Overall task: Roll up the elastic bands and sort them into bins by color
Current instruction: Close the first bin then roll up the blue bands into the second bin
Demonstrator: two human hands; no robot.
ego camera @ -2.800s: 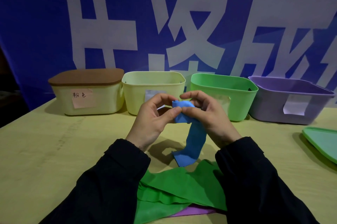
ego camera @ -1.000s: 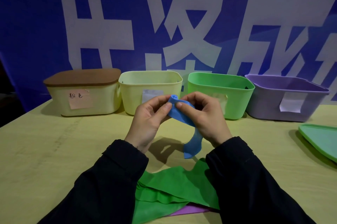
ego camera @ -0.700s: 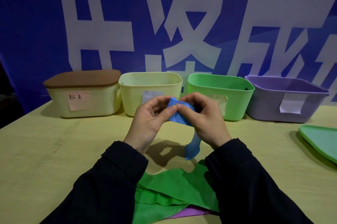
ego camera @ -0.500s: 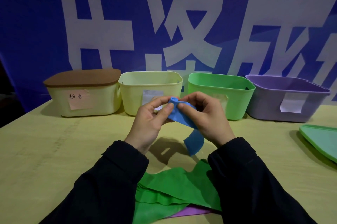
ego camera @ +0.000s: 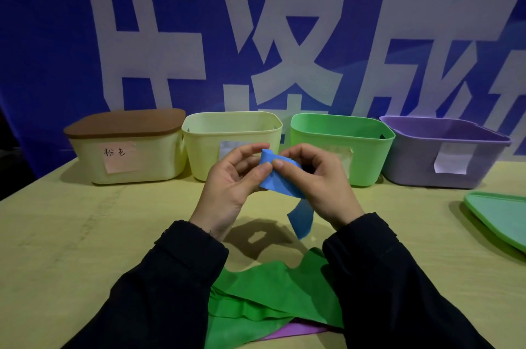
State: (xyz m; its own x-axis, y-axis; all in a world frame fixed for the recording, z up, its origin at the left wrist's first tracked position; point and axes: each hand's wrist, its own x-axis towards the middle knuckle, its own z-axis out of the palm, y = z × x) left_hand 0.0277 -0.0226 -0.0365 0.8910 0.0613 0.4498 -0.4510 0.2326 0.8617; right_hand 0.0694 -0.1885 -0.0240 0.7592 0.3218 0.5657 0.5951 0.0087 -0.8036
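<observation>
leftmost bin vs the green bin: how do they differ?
The leftmost bin is pale yellow and closed by a brown lid; the green bin is bright green and open on top. The leftmost bin has a pink handwritten note in plain view; the green bin's front is partly hidden behind the right hand. Both share the rounded shape and stand in one row on the table.

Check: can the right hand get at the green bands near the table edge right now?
Probably not yet: the right hand and left hand both pinch the blue band; the green bands lie uncovered below.
</observation>
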